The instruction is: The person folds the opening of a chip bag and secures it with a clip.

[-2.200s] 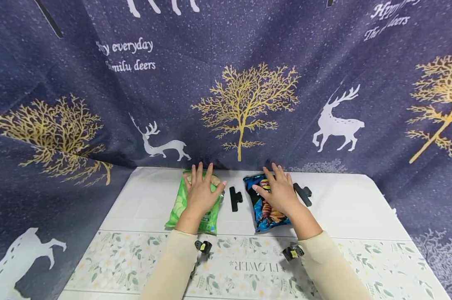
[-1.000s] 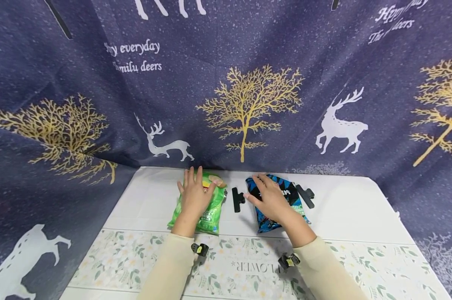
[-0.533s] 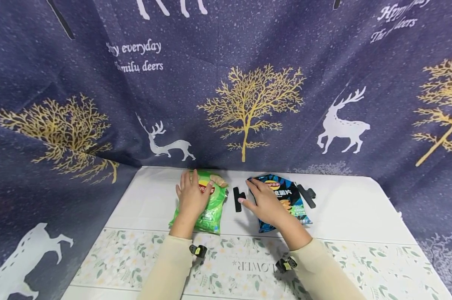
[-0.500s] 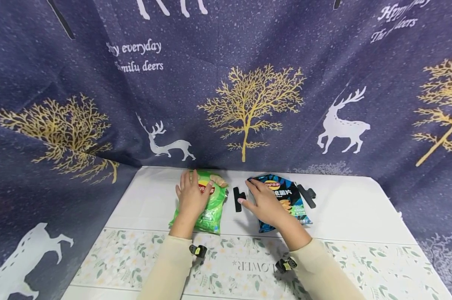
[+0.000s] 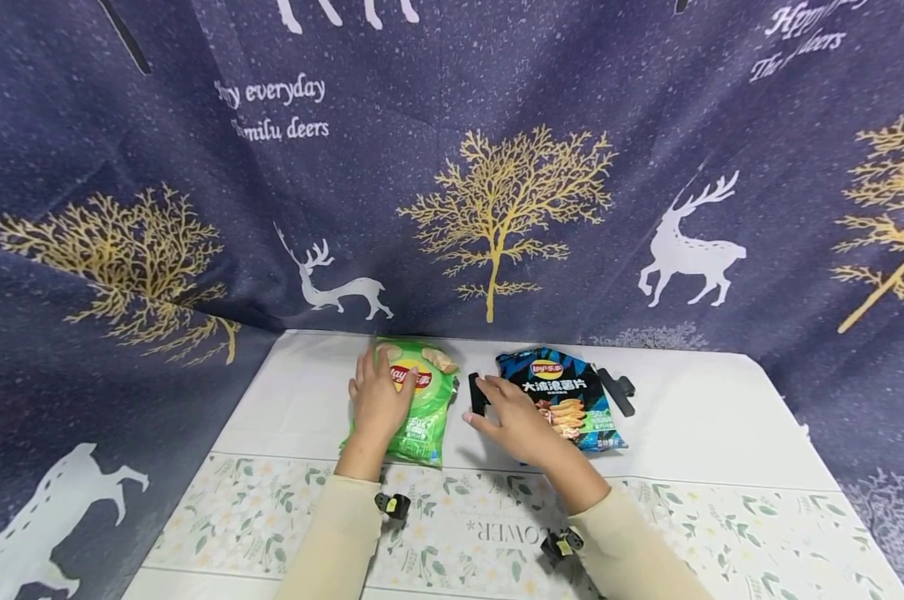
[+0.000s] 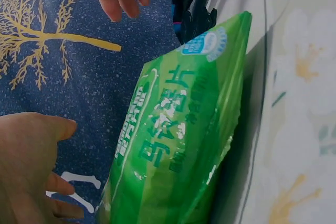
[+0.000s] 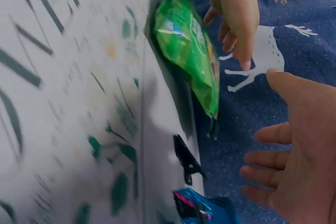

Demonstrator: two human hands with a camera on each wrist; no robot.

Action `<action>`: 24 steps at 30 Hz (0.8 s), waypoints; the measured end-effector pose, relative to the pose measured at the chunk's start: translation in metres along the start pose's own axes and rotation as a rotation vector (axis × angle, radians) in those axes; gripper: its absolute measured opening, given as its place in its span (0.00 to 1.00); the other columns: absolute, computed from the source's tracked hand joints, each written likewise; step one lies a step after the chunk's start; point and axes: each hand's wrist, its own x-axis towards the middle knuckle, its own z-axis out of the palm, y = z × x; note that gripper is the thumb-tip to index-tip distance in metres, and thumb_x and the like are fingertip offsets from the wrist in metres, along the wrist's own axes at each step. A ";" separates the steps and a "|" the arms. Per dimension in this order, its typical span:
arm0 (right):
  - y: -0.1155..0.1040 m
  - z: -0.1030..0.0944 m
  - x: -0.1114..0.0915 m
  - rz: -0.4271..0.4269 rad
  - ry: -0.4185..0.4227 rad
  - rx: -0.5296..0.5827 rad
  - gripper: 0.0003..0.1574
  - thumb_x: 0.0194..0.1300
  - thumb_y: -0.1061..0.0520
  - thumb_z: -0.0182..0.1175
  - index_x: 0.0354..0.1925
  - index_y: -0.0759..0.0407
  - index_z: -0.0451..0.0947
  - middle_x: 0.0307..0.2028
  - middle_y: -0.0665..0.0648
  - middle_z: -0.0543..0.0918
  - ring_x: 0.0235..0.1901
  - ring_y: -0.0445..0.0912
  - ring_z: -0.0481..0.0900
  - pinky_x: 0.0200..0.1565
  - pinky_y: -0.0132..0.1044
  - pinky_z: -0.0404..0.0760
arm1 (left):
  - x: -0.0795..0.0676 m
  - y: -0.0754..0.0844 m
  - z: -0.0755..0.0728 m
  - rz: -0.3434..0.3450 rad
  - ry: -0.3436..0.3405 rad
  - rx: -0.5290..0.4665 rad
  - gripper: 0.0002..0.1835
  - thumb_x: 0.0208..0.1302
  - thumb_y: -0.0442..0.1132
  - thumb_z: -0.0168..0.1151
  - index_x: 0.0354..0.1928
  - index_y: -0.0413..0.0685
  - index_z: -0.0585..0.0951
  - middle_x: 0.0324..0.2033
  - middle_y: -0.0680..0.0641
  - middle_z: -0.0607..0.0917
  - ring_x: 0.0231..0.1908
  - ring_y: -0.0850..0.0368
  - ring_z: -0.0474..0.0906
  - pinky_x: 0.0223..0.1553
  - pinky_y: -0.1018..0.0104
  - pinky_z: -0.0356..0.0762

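A green Lay's chip bag (image 5: pixel 422 417) lies on the table under my left hand (image 5: pixel 380 400), whose fingers are spread loosely. In the left wrist view a gap shows between that hand and the green bag's face. My right hand (image 5: pixel 519 425) hovers over a black bag clip (image 5: pixel 477 396) between the two bags, with fingers relaxed and partly hiding the clip. The right wrist view shows the right hand apart from the clip (image 7: pixel 187 160). Right of it lies a blue-black Lay's chip bag (image 5: pixel 571 392), its lower left covered by the hand.
Another black bag clip (image 5: pixel 618 393) lies just right of the blue bag. A small dark thing (image 5: pixel 453 388) pokes out at the green bag's right edge. The white table (image 5: pixel 684 417) has a floral band in front and a dark blue deer-print cloth (image 5: pixel 437 208) behind.
My right hand has moved left off the blue bag to above the middle clip, uncovering the bag's print. The left hand has shifted slightly left and down on the green bag.
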 end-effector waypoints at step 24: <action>-0.010 0.026 0.004 -0.008 -0.057 0.043 0.48 0.74 0.31 0.51 0.77 0.59 0.59 0.76 0.64 0.62 0.74 0.61 0.64 0.70 0.60 0.68 | -0.004 -0.012 0.003 -0.108 -0.102 -0.027 0.44 0.73 0.57 0.54 0.76 0.32 0.56 0.75 0.29 0.57 0.74 0.30 0.55 0.68 0.29 0.60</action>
